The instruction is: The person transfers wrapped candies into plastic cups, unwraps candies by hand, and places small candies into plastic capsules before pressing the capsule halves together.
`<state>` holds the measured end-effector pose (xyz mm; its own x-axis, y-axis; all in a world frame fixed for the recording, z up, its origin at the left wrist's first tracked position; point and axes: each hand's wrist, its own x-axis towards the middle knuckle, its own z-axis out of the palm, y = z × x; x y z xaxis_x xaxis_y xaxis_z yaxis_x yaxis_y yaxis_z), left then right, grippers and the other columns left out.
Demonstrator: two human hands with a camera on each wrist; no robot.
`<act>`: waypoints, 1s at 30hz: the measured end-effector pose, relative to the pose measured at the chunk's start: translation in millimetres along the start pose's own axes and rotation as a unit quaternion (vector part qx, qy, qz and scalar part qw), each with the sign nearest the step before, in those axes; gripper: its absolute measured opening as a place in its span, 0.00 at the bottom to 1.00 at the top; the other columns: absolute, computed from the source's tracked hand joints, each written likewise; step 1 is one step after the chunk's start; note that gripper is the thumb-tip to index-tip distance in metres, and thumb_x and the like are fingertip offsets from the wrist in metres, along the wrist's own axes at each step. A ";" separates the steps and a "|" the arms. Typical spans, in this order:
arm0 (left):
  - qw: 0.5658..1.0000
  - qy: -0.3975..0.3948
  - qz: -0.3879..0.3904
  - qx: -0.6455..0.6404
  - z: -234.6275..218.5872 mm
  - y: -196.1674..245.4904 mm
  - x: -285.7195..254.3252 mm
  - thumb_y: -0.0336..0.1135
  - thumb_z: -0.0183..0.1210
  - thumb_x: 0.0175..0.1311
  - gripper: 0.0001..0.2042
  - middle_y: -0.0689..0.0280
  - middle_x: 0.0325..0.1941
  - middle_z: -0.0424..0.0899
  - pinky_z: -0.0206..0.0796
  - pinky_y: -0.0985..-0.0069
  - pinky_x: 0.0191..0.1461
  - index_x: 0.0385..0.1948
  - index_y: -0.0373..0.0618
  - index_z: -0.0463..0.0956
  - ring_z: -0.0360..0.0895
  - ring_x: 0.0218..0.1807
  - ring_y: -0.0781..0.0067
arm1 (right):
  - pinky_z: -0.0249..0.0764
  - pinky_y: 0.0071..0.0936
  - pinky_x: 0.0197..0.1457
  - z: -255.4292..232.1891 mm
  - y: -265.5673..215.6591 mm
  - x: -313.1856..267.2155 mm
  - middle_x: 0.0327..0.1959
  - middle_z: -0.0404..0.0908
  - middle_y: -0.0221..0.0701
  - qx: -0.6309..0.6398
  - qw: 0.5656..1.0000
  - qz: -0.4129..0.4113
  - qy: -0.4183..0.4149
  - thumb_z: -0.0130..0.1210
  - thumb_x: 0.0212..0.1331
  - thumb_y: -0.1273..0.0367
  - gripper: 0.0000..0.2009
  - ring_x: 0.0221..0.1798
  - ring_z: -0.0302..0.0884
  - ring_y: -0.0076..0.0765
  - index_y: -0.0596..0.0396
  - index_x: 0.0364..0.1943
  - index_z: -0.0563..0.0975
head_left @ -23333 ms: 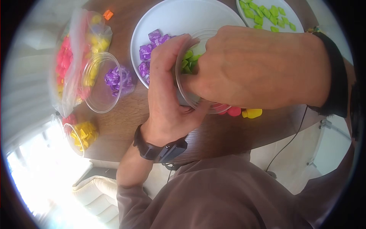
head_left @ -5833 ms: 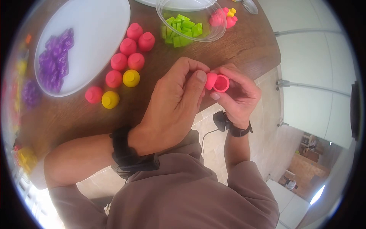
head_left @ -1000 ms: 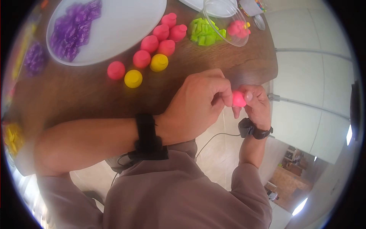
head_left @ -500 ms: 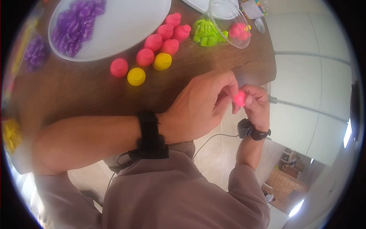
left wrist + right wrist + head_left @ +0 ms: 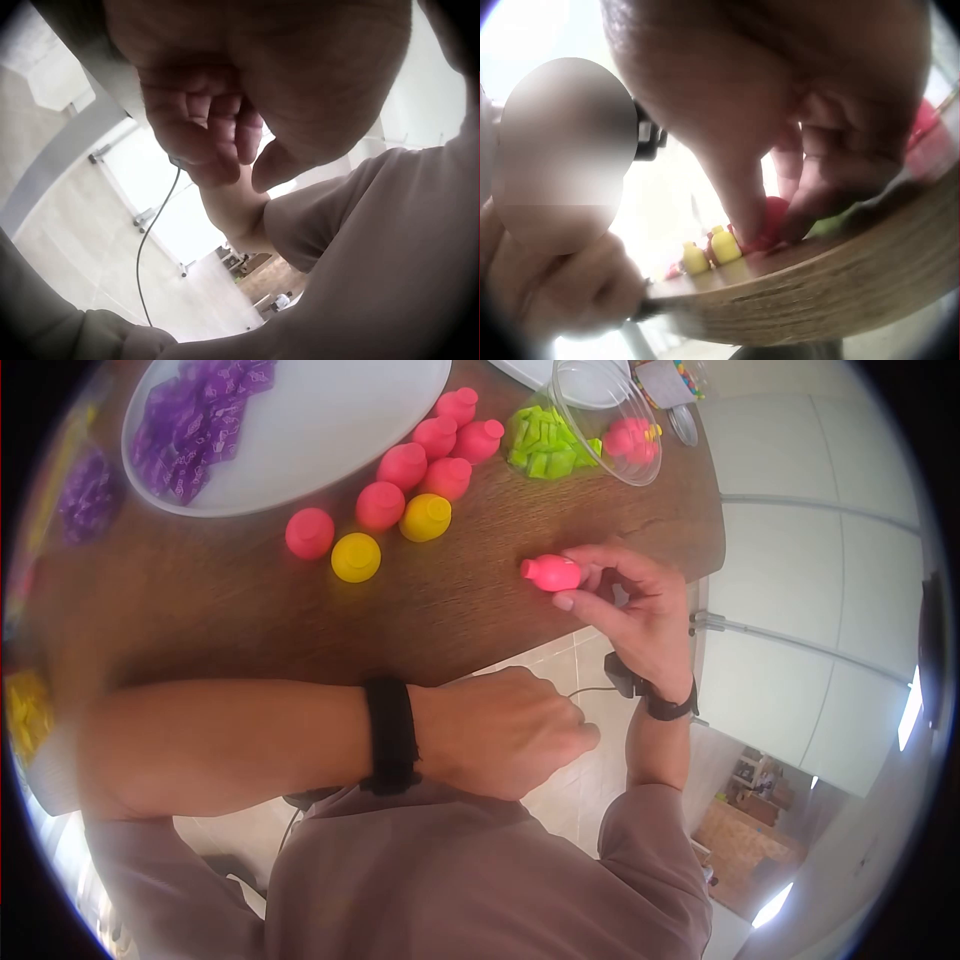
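Observation:
My right hand (image 5: 645, 600) holds a small pink bottle-shaped container (image 5: 552, 572) between thumb and fingers, its narrow neck pointing left, close over the table's front edge. In the right wrist view, the thumb and fingertips pinch this pink container (image 5: 771, 225) from both sides. My left hand (image 5: 505, 735) is in front of the body, below the table edge, with its fingers loosely curled. Nothing shows between its fingers (image 5: 214, 161) in the left wrist view. To the left stand several matching pink containers (image 5: 380, 507) and two yellow ones (image 5: 356, 558), lined up in rows.
A white plate (image 5: 330, 450) bears purple wrapped pieces (image 5: 195, 435). Green wrapped pieces (image 5: 545, 445) sit in a clear plastic cup (image 5: 625, 470), with more pink containers (image 5: 628, 438) beside it. Another white plate (image 5: 590, 385) and a spoon (image 5: 683, 425) lie farther back.
Earlier, both hands held a pink container, its hollow inside showing. Within the last half second the left hand let go and dropped toward the body; the right carried the container left, over the table.

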<state>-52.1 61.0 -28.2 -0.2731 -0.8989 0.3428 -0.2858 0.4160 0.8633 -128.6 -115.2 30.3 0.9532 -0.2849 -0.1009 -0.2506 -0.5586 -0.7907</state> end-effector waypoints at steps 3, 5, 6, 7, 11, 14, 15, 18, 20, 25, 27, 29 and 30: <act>1.000 -0.023 -0.005 0.012 -0.2 -5.4 0.2 0.27 0.58 0.56 0.06 0.55 0.26 0.78 0.72 0.55 0.32 0.25 0.36 0.70 0.80 0.30 0.48 | 0.72 0.22 0.34 6.4 2.5 8.6 0.32 0.81 0.25 -0.031 0.999 -0.040 -0.010 0.73 0.51 0.78 0.16 0.32 0.76 0.19 0.56 0.46 0.86; 1.000 -0.022 -0.008 0.012 0.6 -8.2 -1.8 0.27 0.58 0.55 0.06 0.55 0.25 0.78 0.72 0.55 0.31 0.24 0.36 0.70 0.80 0.29 0.47 | 0.71 0.23 0.34 14.2 6.6 13.8 0.31 0.80 0.26 -0.029 0.998 -0.057 -0.013 0.73 0.50 0.78 0.17 0.32 0.75 0.20 0.56 0.46 0.86; 0.999 -0.027 -0.009 0.017 3.7 -10.4 -4.1 0.26 0.58 0.54 0.06 0.54 0.24 0.78 0.72 0.54 0.31 0.23 0.35 0.71 0.80 0.29 0.47 | 0.71 0.24 0.34 20.7 9.3 15.3 0.30 0.80 0.26 -0.058 0.995 -0.083 0.006 0.74 0.49 0.77 0.17 0.32 0.74 0.22 0.55 0.46 0.86; 0.999 -0.033 -0.011 0.021 4.5 -11.2 -4.5 0.25 0.58 0.53 0.06 0.54 0.24 0.78 0.72 0.54 0.31 0.22 0.35 0.71 0.80 0.29 0.47 | 0.70 0.25 0.34 23.7 10.5 17.0 0.30 0.79 0.27 -0.086 0.990 -0.109 0.025 0.74 0.49 0.76 0.18 0.31 0.73 0.24 0.55 0.47 0.86; 0.999 -0.029 -0.010 0.024 9.7 -14.6 -7.6 0.25 0.59 0.51 0.05 0.52 0.23 0.79 0.73 0.54 0.31 0.22 0.34 0.72 0.80 0.28 0.46 | 0.71 0.25 0.36 33.7 20.0 11.4 0.29 0.78 0.27 -0.076 0.990 -0.110 0.046 0.75 0.48 0.75 0.19 0.34 0.74 0.27 0.55 0.48 0.87; 0.999 -0.035 -0.013 0.031 7.6 -11.7 -4.3 0.25 0.59 0.50 0.05 0.51 0.23 0.79 0.73 0.54 0.31 0.21 0.33 0.73 0.80 0.28 0.46 | 0.70 0.27 0.36 32.0 23.8 7.6 0.29 0.78 0.27 -0.096 0.984 -0.130 0.074 0.75 0.48 0.74 0.19 0.34 0.73 0.29 0.54 0.48 0.87; 0.999 -0.031 -0.009 0.032 7.4 -12.1 -4.9 0.24 0.59 0.50 0.05 0.51 0.23 0.79 0.73 0.54 0.31 0.21 0.33 0.73 0.80 0.28 0.46 | 0.69 0.28 0.36 31.2 24.7 6.5 0.28 0.77 0.27 -0.134 0.978 -0.137 0.081 0.75 0.48 0.74 0.19 0.34 0.73 0.30 0.55 0.47 0.87; 0.999 -0.034 -0.006 0.033 6.6 -12.9 -5.2 0.24 0.59 0.50 0.05 0.51 0.22 0.79 0.73 0.54 0.31 0.21 0.33 0.73 0.81 0.28 0.45 | 0.68 0.30 0.36 32.1 31.3 6.0 0.28 0.77 0.28 -0.178 0.966 -0.160 0.096 0.75 0.48 0.74 0.17 0.33 0.72 0.31 0.55 0.46 0.87; 0.999 -0.041 -0.009 0.031 6.3 -13.1 -5.3 0.24 0.59 0.50 0.05 0.51 0.22 0.79 0.73 0.54 0.31 0.21 0.33 0.73 0.81 0.28 0.45 | 0.67 0.30 0.35 33.9 31.6 7.7 0.28 0.77 0.28 -0.181 0.962 -0.176 0.104 0.74 0.48 0.75 0.17 0.32 0.71 0.32 0.56 0.45 0.87; 0.999 -0.040 -0.007 0.034 6.1 -12.3 -7.3 0.25 0.59 0.50 0.05 0.50 0.23 0.79 0.73 0.54 0.31 0.21 0.33 0.73 0.81 0.28 0.45 | 0.67 0.30 0.33 39.7 18.6 11.3 0.26 0.76 0.29 -0.179 0.968 -0.145 0.100 0.73 0.49 0.76 0.12 0.31 0.71 0.34 0.56 0.39 0.86; 0.998 -0.045 -0.012 0.033 5.5 -11.7 -6.3 0.25 0.59 0.49 0.05 0.50 0.22 0.79 0.73 0.54 0.31 0.21 0.33 0.73 0.81 0.27 0.45 | 0.67 0.30 0.33 36.3 22.3 9.8 0.26 0.75 0.29 -0.182 0.966 -0.155 0.098 0.73 0.49 0.76 0.12 0.31 0.71 0.34 0.56 0.39 0.86; 0.998 -0.050 -0.017 0.029 6.2 -12.6 -7.3 0.24 0.59 0.49 0.05 0.50 0.22 0.79 0.72 0.54 0.30 0.20 0.33 0.73 0.81 0.27 0.45 | 0.67 0.30 0.33 37.0 24.7 10.8 0.26 0.75 0.29 -0.184 0.965 -0.164 0.095 0.73 0.49 0.76 0.12 0.31 0.71 0.34 0.55 0.39 0.86; 0.998 -0.045 -0.012 0.030 6.3 -13.1 -7.7 0.24 0.59 0.48 0.05 0.50 0.21 0.78 0.72 0.54 0.30 0.20 0.33 0.73 0.80 0.27 0.45 | 0.67 0.30 0.33 37.9 24.5 12.6 0.26 0.75 0.29 -0.171 0.964 -0.182 0.092 0.73 0.49 0.76 0.12 0.31 0.71 0.34 0.55 0.39 0.86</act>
<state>-52.1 63.4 -44.5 -0.3461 -0.8940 0.2846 -0.3474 0.4039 0.8463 -116.3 -103.0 -13.3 0.9507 -0.1374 0.2781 0.0230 -0.8629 -0.5049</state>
